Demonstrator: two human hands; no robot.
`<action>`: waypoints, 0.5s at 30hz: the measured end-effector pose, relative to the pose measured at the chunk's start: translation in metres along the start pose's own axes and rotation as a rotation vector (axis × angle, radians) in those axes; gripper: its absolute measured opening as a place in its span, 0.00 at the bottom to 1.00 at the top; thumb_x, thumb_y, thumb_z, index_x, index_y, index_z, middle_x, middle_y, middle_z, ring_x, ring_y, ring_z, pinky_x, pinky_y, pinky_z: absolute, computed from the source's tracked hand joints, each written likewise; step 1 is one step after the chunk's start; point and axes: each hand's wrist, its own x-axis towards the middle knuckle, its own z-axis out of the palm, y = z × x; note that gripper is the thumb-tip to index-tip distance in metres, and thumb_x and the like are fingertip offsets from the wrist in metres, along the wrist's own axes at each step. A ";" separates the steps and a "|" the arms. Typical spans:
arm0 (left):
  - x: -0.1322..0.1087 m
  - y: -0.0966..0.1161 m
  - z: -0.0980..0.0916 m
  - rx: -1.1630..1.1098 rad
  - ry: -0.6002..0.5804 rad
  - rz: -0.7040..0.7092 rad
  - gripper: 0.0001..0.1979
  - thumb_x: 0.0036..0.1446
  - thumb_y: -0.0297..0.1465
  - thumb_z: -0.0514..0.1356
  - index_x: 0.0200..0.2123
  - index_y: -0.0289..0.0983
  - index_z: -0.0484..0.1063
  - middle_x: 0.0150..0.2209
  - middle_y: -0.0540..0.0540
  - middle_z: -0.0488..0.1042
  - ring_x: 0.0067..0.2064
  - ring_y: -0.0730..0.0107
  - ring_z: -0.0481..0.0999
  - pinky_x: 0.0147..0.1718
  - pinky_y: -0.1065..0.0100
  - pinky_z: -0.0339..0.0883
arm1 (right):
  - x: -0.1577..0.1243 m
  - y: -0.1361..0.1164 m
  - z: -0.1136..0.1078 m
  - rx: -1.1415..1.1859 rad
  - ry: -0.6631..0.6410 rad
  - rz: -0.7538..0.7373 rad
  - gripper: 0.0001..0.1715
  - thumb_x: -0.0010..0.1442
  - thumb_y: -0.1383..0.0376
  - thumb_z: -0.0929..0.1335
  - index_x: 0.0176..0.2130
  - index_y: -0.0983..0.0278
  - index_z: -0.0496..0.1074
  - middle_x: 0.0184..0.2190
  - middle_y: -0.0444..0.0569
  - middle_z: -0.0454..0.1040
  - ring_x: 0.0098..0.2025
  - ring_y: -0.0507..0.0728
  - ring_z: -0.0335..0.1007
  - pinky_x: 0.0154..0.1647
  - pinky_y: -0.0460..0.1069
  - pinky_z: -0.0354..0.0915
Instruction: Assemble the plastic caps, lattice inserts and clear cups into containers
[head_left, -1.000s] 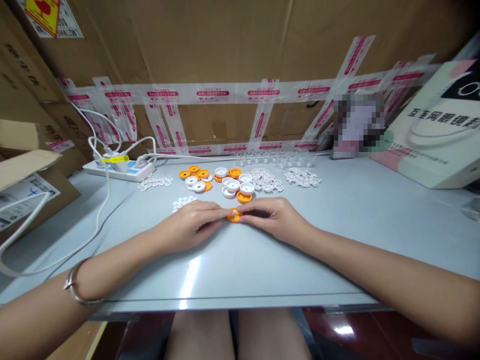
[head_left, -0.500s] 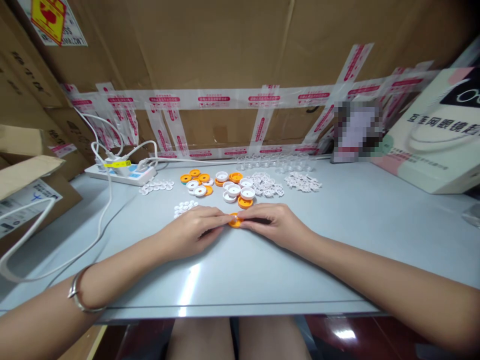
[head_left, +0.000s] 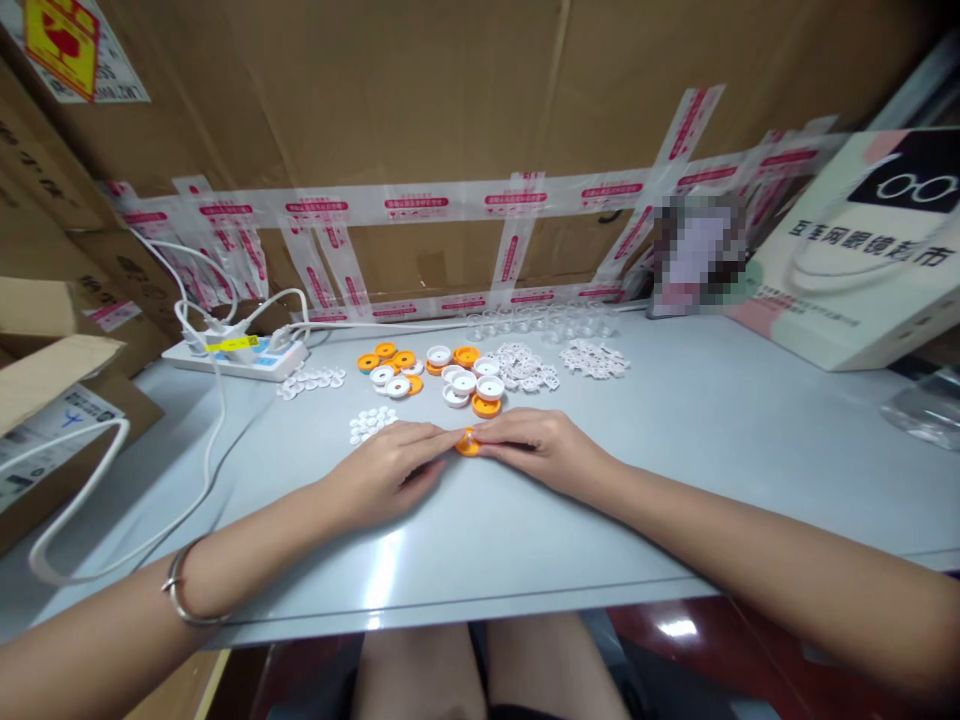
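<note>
Between my fingertips, on the grey table (head_left: 570, 540), is a small round orange plastic cap (head_left: 469, 447), partly covered by the fingers. My left hand (head_left: 394, 465) grips its left side, fingers closed. My right hand (head_left: 544, 445) pinches the cap from the right, thumb below and fingers on top. Something small and pale shows on top of the cap, too hidden to name. Just beyond lie white round caps (head_left: 490, 389) and orange round caps (head_left: 486, 406), some stacked. Small white discs (head_left: 367, 425) lie beside my left hand.
White plastic pieces (head_left: 525, 368) and another white pile (head_left: 595, 358) lie behind. Clear round cups (head_left: 540, 322) line the back. A power strip (head_left: 240, 355) with white cables stands left, near an open cardboard box (head_left: 60, 400). A printed bag (head_left: 847, 250) stands right; a large carton (head_left: 420, 110) walls the back.
The camera view has turned slightly, so the table and the things on it appear shifted. Both hands stay on the orange cap with almost no visible movement.
</note>
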 end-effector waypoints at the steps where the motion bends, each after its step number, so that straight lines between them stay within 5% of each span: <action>1: 0.000 -0.001 0.001 -0.001 0.006 0.005 0.19 0.58 0.22 0.50 0.53 0.34 0.64 0.41 0.41 0.75 0.40 0.66 0.73 0.38 0.65 0.68 | 0.000 0.000 0.000 -0.004 -0.002 -0.001 0.11 0.58 0.67 0.66 0.40 0.62 0.76 0.38 0.48 0.79 0.40 0.53 0.75 0.43 0.48 0.71; 15: -0.002 -0.003 0.007 -0.001 0.047 0.013 0.20 0.57 0.22 0.50 0.53 0.35 0.64 0.43 0.40 0.74 0.43 0.64 0.73 0.41 0.62 0.70 | 0.000 -0.004 -0.002 -0.029 -0.018 0.027 0.12 0.59 0.66 0.65 0.42 0.58 0.75 0.40 0.46 0.78 0.42 0.53 0.75 0.44 0.49 0.71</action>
